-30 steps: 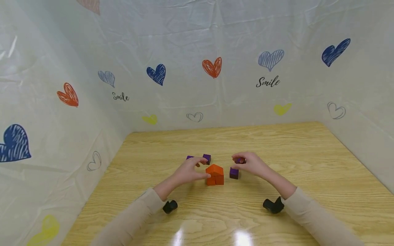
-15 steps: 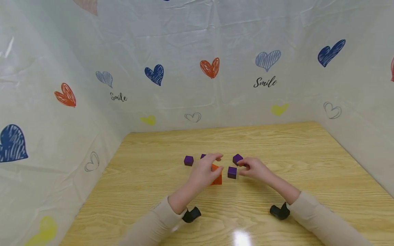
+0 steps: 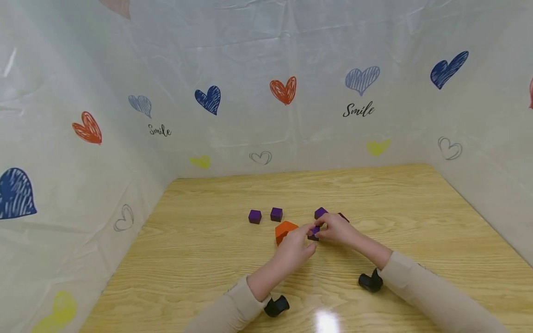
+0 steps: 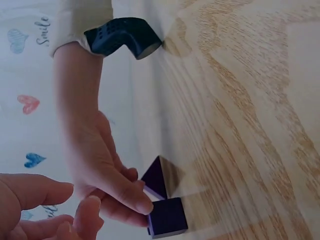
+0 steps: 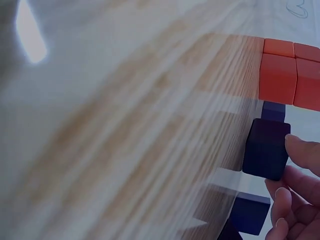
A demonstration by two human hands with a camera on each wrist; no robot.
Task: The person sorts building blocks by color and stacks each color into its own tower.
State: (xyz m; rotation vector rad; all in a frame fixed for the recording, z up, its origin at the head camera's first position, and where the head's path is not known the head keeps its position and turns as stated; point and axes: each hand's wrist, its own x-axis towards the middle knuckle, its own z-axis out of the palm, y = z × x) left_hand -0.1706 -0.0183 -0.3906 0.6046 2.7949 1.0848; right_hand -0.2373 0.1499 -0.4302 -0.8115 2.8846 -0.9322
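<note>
Thumb and fingertips of my right hand (image 3: 339,230) pinch a purple cube (image 5: 265,147) on the wooden table. The same cube (image 4: 167,218) shows at those fingertips in the left wrist view, with a purple triangular block (image 4: 156,177) close behind it. My left hand (image 3: 291,252) hovers beside the cube, its fingers loosely bent and holding nothing. Behind the left hand stands a small orange block stack (image 3: 284,229), partly hidden by it. Its orange blocks (image 5: 277,77) sit close together in the right wrist view.
Two purple cubes, one far left (image 3: 255,216) and one nearer the stack (image 3: 276,214), rest behind the orange blocks. Another purple block (image 3: 320,212) lies just past the right fingers, and a dark block (image 3: 343,216) peeks out behind that hand. A patterned white curtain (image 3: 266,125) surrounds the table.
My left hand has moved right, from the orange stack to beside the near purple cube. My right hand has come from the blocks behind it to pinch that cube.
</note>
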